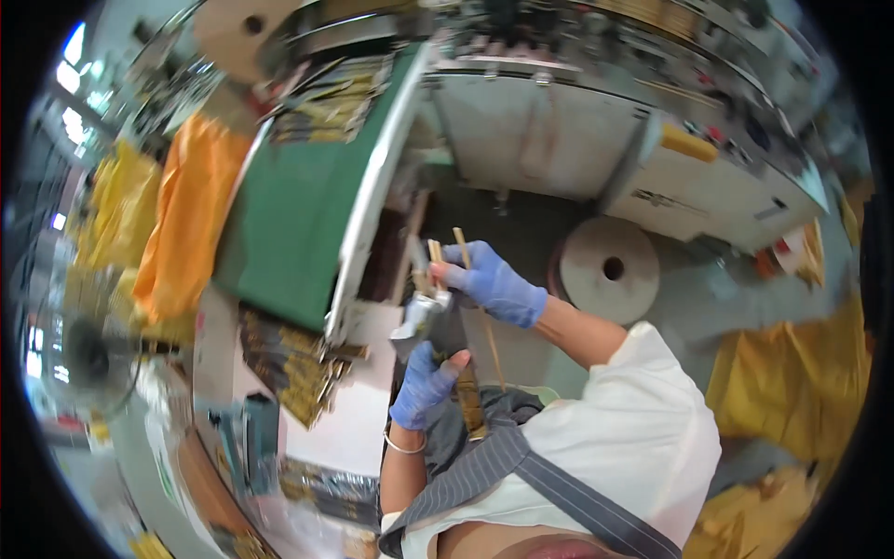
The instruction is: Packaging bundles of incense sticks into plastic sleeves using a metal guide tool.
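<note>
Both my hands wear blue gloves and meet in the middle of the view. My left hand (424, 380), with a metal bangle on the wrist, grips the lower end of a silvery packet (421, 317). My right hand (492, 281) comes in from the right and pinches thin wooden sticks (463, 244) at the packet's upper end. One long stick runs down past the packet toward my striped apron (503, 456). A dark-gold strip (470, 405) hangs just below my left hand.
A green conveyor belt (298, 214) with a white edge runs up the left, with dark-gold packets (298, 368) heaped below it. A grey machine (559, 140) stands ahead, beside a round cardboard disc (610, 268). Orange sacks (191, 214), yellow sacks (792, 391) and a fan (88, 354) surround me.
</note>
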Tool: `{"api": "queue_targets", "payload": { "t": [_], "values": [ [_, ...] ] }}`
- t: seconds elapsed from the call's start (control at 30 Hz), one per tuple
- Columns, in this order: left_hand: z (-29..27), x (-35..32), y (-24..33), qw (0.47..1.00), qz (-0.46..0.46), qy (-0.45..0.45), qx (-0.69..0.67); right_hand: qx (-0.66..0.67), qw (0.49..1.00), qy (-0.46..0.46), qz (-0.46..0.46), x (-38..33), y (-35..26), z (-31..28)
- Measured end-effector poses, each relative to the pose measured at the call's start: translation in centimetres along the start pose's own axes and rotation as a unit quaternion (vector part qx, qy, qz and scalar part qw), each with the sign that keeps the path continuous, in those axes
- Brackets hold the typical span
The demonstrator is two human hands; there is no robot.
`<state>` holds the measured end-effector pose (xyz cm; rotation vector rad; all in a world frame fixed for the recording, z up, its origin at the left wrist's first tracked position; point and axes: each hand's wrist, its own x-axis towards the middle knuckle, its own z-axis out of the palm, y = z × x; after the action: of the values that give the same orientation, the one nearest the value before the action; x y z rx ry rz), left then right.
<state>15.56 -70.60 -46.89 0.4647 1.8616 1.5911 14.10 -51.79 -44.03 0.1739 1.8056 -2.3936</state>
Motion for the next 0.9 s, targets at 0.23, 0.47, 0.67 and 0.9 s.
{"api": "queue_targets", "payload": {
  "t": [0.23,0.47,0.67,0.9],
  "values": [
    [3.2,2.4,-1.7,0.982,-0.111,-0.018,-0.152,-0.209,0.738,0.477,-0.43,1.1,-11.6,-18.9],
    [-2.2,-3.6,-7.4,0.937,-0.132,0.108,-0.305,-0.801,0.335,0.409,-0.281,4.1,-12.3,-42.0],
    [-5.0,-7.7,-8.5,0.906,-0.149,0.243,-0.312,-0.806,0.303,0.498,-0.104,1.7,-7.7,-45.0],
    [-1.9,-2.3,0.6,0.957,-0.18,0.043,-0.221,-0.256,0.885,-0.3,-0.245,2.8,1.9,-3.6]
  ]
}}
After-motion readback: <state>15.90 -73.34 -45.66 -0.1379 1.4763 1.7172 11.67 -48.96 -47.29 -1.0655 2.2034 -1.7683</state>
